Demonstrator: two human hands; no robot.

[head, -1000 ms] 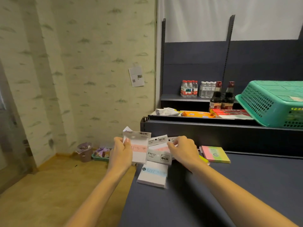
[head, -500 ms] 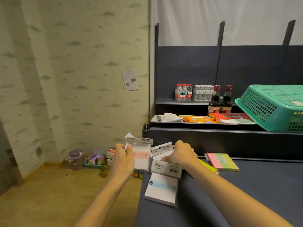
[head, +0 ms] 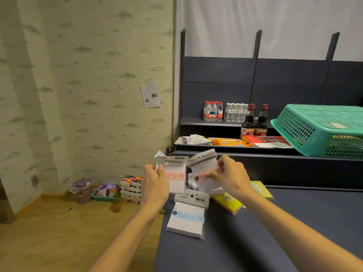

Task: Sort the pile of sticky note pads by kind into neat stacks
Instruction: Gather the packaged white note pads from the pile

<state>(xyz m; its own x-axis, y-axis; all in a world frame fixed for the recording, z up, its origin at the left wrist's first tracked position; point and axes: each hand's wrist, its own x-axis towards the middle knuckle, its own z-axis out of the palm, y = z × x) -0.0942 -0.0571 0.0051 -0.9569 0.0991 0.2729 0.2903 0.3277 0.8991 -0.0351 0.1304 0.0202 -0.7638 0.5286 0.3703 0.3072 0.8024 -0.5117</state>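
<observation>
My left hand (head: 156,183) grips a white packaged pad with a pink band (head: 174,176), held upright above the table's left edge. My right hand (head: 228,176) pinches a second white pad with a pink band (head: 205,173), lifted and tilted beside the first. Below them a white pad with a blue band (head: 186,218) lies flat on the dark table (head: 275,232). A yellow pad (head: 227,202) lies partly under my right wrist. A yellow-green pad (head: 261,188) sits just beyond my right forearm.
A raised dark shelf ledge (head: 275,169) runs behind the pads. An upturned green basket (head: 322,128), two dark sauce bottles (head: 255,122) and snack packets sit on it. Water bottles (head: 224,111) stand on the back shelf. On the floor are rolls of tissue (head: 131,188) and a bin (head: 82,190).
My right hand has lifted a pink-banded pad off the pile and tilted it up next to the one in my left hand. The camera view shifted slightly left.
</observation>
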